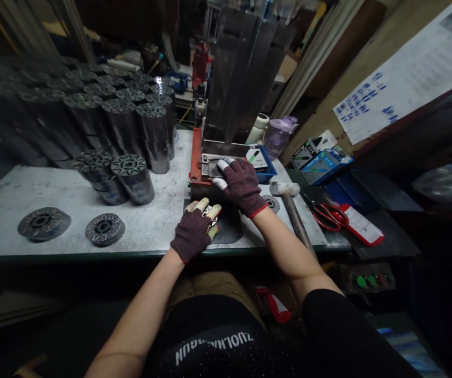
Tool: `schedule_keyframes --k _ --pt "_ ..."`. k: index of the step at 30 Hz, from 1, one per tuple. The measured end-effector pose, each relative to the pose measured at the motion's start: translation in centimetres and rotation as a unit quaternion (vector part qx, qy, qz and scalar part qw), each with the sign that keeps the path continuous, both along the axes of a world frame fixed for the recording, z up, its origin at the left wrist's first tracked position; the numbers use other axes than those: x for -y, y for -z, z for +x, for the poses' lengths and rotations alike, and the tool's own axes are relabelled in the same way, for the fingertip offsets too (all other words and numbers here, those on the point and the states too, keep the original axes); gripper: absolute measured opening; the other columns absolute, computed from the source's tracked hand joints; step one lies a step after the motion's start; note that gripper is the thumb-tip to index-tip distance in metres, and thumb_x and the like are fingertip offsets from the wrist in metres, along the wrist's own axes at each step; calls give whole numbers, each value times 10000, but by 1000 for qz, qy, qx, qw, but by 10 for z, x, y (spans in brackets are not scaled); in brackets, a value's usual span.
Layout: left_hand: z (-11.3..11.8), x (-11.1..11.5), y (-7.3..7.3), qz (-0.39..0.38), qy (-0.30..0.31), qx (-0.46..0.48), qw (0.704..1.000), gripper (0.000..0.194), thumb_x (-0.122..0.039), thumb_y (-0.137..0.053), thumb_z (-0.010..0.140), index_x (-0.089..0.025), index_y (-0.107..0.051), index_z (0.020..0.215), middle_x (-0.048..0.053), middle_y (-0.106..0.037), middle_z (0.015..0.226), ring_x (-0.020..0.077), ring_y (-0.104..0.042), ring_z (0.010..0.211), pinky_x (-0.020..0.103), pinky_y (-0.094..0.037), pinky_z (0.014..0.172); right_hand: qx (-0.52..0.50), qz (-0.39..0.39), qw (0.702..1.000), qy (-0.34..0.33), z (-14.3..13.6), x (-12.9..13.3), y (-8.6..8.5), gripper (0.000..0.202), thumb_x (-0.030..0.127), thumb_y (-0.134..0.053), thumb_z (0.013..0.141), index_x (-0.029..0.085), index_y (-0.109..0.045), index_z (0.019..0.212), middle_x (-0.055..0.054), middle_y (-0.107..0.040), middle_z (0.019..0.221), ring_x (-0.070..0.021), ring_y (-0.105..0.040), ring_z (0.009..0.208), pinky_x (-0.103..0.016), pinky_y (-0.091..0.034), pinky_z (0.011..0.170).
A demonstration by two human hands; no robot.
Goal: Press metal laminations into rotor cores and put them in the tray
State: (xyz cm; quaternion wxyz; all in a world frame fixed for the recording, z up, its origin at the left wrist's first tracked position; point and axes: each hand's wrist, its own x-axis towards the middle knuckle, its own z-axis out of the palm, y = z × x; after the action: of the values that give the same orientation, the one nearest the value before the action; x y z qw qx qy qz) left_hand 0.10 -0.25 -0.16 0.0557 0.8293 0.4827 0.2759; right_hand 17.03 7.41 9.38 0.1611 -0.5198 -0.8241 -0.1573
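Note:
My left hand (pixel 193 231), in a dark maroon glove with pale fingertips, is closed around a round slotted metal disc (pixel 211 214) on a black mat (pixel 229 229). The glove covers much of that disc. Farther forward, my right hand (pixel 242 185) wears a similar glove, with white wrapping on the thumb and a finger. Its fingers are apart and rest at the metal plate (pixel 211 169) of an orange-sided bench fixture (pixel 196 157). I see nothing gripped in it, though its palm is hidden. Another slotted disc (pixel 272 203) lies just right of my right wrist.
Tall stacks of slotted metal cores (pixel 153 131) crowd the left back. Two loose discs (pixel 103 229) lie at the front left. On the right are a hammer (pixel 289 197), red-handled scissors (pixel 330 216), a blue tray (pixel 267 163) and a purple bottle (pixel 280 135).

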Motion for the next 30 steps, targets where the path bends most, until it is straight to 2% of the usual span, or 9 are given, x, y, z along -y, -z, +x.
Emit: schedule_keyframes --k 4,8,10,13,16,19,24,28,30 --pt "0 -3 -1 -14 -1 3 1000 513 -357 -699 851 -289 -627 1355 123 -527 1446 357 -508 1316 524 -405 1122 34 -32 999 -12 -5 -9 -9 474 414 -497 996 108 -619 1337 -184 -635 1245 -324 -492 1163 -458 -355 1015" --pt "1 -2 0 -18 -35 32 999 675 -443 -737 821 -243 -540 1435 156 -510 1457 357 -512 1311 514 -411 1110 46 -60 997 25 -7 7 -10 400 340 -415 1029 140 -673 1260 -165 -687 1163 -296 -568 1097 -412 -409 937" --pt "1 -2 1 -25 -50 37 998 769 -479 -740 810 -199 -479 1477 174 -503 1460 364 -508 1314 502 -414 1105 5 -72 997 30 -5 23 1 406 331 -374 1043 165 -683 1246 -137 -719 1135 -266 -615 1066 -363 -436 907" --pt "0 -2 1 -38 -48 40 997 785 -475 -738 803 -194 -460 1481 162 -515 1457 355 -519 1300 478 -428 1090 -53 -110 992 -12 0 49 26 366 299 -411 1021 180 -682 1235 -111 -734 1166 -223 -655 1066 -309 -467 910" --pt "-1 -3 0 -40 -39 46 997 774 -412 -758 773 -197 -479 1462 147 -531 1448 345 -525 1292 461 -431 1091 -19 -194 979 -53 1 68 39 345 257 -487 969 150 -663 1246 -128 -731 1187 -235 -675 1062 -318 -493 900" --pt "-2 -3 0 -37 -36 45 998 771 -382 -762 759 -180 -491 1452 150 -537 1440 347 -535 1277 463 -430 1093 81 -274 957 -53 -8 72 29 311 270 -501 969 174 -678 1206 -133 -744 1140 -271 -696 1026 -342 -507 840" --pt "-4 -2 0 -35 -24 57 997 798 -376 -771 754 -163 -473 1463 159 -545 1430 342 -534 1284 461 -433 1097 188 -297 936 -24 -31 62 2 389 271 -402 1027 187 -618 1340 -168 -742 1142 -283 -713 1026 -350 -514 810" --pt "-5 -2 1 -29 -12 70 997 794 -375 -758 768 -163 -456 1471 161 -551 1424 331 -512 1324 463 -409 1122 186 -302 934 -45 -30 60 2 382 275 -425 1024 224 -619 1349 -142 -724 1225 -276 -701 1081 -339 -517 835" --pt "-6 -3 1 -30 -9 67 997 789 -377 -753 776 -191 -449 1479 146 -558 1423 326 -514 1326 466 -412 1119 183 -304 934 -45 -28 60 4 362 295 -452 1014 244 -646 1316 -129 -741 1189 -276 -704 1068 -329 -513 825"
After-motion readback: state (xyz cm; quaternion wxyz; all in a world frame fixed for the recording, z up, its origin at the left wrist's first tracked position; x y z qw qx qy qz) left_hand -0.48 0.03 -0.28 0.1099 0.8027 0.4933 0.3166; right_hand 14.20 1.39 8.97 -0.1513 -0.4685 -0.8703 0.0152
